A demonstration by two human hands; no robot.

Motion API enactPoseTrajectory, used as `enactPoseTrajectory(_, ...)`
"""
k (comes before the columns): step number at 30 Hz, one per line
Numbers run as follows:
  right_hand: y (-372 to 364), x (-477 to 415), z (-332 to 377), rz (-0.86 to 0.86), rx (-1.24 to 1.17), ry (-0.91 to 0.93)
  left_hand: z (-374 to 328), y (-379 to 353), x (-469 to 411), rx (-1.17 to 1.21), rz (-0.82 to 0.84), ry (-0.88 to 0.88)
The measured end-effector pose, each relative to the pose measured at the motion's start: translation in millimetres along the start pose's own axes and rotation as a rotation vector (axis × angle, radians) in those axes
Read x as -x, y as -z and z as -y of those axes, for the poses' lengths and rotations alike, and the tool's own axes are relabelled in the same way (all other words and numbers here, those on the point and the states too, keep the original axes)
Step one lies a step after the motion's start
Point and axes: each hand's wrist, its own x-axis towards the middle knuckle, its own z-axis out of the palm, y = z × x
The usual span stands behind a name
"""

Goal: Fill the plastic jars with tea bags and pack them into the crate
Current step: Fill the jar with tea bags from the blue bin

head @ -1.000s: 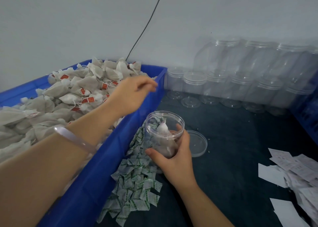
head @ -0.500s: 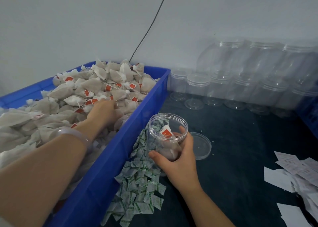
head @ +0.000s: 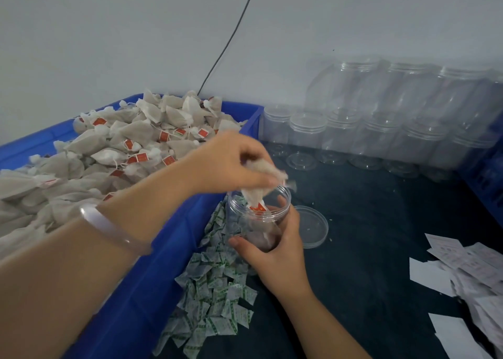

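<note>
**Bags going in at the jar mouth**

Far left we've got the blue crate [head: 152, 277], heaped w/ tea bags [head: 109, 152]: grey-white pouches, red tags. Our left forearm crosses over it, clear bangle [head: 109, 228] on the wrist. The left hand [head: 231, 162] hangs over the crate's right wall, fingers curled tight round a small bunch [head: 268, 175] of bags. The grip is closed on them, but we can't tell how many. One bag dangles down, red tag just inside the mouth of the open jar [head: 258, 214].

The jar sits just right of the crate wall, a few bags already at the bottom. Our right hand [head: 275, 252] wraps its lower half from the near side, thumb on the left, fingers round the back.

Below the jar, small green-print sachets [head: 215, 285] spill along the crate wall. Just right of the jar, a clear lid [head: 313, 226] lies flat on the dark tabletop [head: 367, 250]. At the back, empty clear jars [head: 381, 130] line the wall, stacked. Far right: loose white paper slips [head: 468, 277].
</note>
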Motion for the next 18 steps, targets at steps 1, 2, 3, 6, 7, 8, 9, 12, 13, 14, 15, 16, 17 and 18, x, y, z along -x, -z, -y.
enactPoseTrajectory(1,-0.1,-0.4,-0.3,0.001,-0.005,0.004,-1.2,-5.8,-0.3,-0.191,0.059,0.014)
enactPoseTrajectory(2,-0.4,-0.8,-0.3,-0.002,-0.009,0.006,-1.4,-10.3,-0.7,-0.297,0.090,0.037)
enactPoseTrajectory(3,-0.6,-1.1,-0.3,-0.008,-0.011,0.007,-0.7,-13.2,-1.3,-0.306,0.090,0.047)
enactPoseTrajectory(6,-0.9,-0.9,-0.6,-0.019,-0.011,0.013,1.5,-8.1,-2.7,-0.068,-0.071,0.066)
enactPoseTrajectory(7,-1.0,-0.4,-0.7,-0.015,-0.010,0.007,10.8,-2.4,-5.1,-0.088,-0.168,0.092)
enactPoseTrajectory(8,-0.8,0.1,-0.9,-0.008,-0.011,-0.006,23.2,5.0,-7.5,-0.184,-0.252,0.147)
enactPoseTrajectory(9,-0.6,0.5,-1.4,-0.002,-0.016,-0.018,42.7,14.3,-7.8,-0.311,-0.312,0.246)
enactPoseTrajectory(12,0.3,1.3,-1.8,0.009,-0.019,-0.035,107.9,39.3,8.9,-0.601,-0.287,0.653)
enactPoseTrajectory(13,0.4,1.3,-1.5,0.012,-0.020,-0.038,125.2,42.6,17.9,-0.608,-0.216,0.753)
enactPoseTrajectory(14,0.2,1.4,-1.1,0.015,-0.021,-0.040,137.8,42.8,26.3,-0.571,-0.136,0.817)
enactPoseTrajectory(15,0.1,1.6,-1.1,0.018,-0.022,-0.040,146.7,41.1,32.8,-0.501,-0.088,0.850)
enactPoseTrajectory(16,0.2,1.8,-1.1,0.021,-0.020,-0.039,152.8,38.5,36.9,-0.439,-0.085,0.863)
enactPoseTrajectory(17,0.0,2.1,-1.1,0.023,-0.020,-0.038,157.7,36.4,39.1,-0.419,-0.117,0.852)
enactPoseTrajectory(18,0.2,2.2,-1.2,0.024,-0.021,-0.037,160.2,35.0,38.9,-0.446,-0.169,0.828)
